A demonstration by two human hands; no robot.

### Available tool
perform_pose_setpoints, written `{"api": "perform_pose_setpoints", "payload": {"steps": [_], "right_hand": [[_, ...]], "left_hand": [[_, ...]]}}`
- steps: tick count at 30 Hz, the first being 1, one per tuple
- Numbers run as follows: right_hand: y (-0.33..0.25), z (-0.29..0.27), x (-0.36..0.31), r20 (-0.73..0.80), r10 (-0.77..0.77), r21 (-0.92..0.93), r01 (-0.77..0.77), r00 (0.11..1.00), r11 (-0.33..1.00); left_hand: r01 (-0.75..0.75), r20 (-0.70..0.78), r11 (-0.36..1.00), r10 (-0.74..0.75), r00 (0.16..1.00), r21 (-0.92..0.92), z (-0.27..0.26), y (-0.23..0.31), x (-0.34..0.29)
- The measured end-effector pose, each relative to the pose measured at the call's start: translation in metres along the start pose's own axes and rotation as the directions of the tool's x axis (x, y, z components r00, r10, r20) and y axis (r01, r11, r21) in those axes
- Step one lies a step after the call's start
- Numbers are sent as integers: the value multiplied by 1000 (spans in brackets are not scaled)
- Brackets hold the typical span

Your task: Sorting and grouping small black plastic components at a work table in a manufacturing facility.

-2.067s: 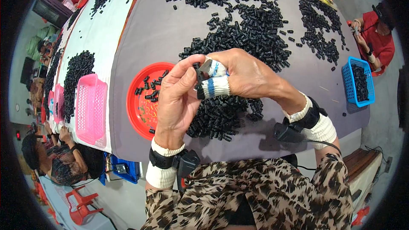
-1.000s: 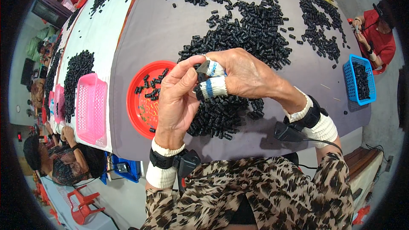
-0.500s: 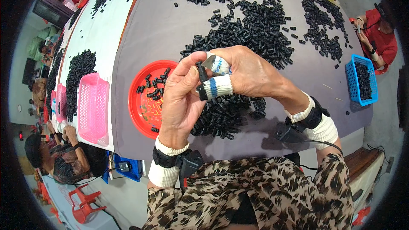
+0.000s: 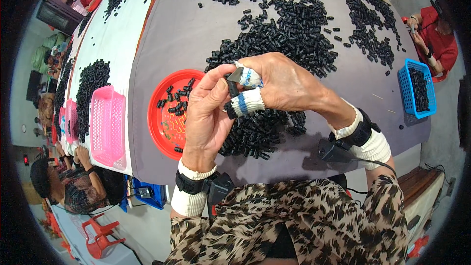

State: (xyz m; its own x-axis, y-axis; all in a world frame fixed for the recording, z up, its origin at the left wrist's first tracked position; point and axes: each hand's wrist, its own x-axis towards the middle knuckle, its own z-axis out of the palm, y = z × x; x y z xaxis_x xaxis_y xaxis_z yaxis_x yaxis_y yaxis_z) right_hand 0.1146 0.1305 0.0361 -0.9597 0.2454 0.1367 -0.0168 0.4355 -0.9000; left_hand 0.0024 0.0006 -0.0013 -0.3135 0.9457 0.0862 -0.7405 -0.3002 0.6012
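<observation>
On the grey cloth (image 4: 186, 34), a pile of black parts (image 4: 279, 32) lies beyond and beneath the hands, a red plate (image 4: 158, 122) with more parts sits partly hidden by the left hand (image 4: 203, 118), and a blue basket (image 4: 407, 93) stands at far right. The black part (image 4: 233, 89) under work, small and dark, is held above the pile between both hands. Left thumb and fingers are clamped on it; the right hand (image 4: 287, 81), thumb and finger in white wraps (image 4: 248, 101), meets it beside a grey blade (image 4: 236, 75), its own grip unclear.
</observation>
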Motion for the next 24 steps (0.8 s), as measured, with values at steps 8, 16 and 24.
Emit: {"api": "perform_pose_setpoints", "payload": {"steps": [8, 16, 24], "right_hand": [[1, 1, 0, 42, 2, -49, 0, 999, 999], [-3, 3, 0, 1, 20, -46, -20, 1000, 999], [-2, 4, -2, -105, 28, -11, -30, 994, 999]], "left_hand": [[-7, -56, 994, 13, 998, 105, 4, 1, 0], [-29, -98, 979, 49, 994, 200, 3, 1, -1], [5, -84, 1000, -2, 996, 29, 8, 1, 0]]}}
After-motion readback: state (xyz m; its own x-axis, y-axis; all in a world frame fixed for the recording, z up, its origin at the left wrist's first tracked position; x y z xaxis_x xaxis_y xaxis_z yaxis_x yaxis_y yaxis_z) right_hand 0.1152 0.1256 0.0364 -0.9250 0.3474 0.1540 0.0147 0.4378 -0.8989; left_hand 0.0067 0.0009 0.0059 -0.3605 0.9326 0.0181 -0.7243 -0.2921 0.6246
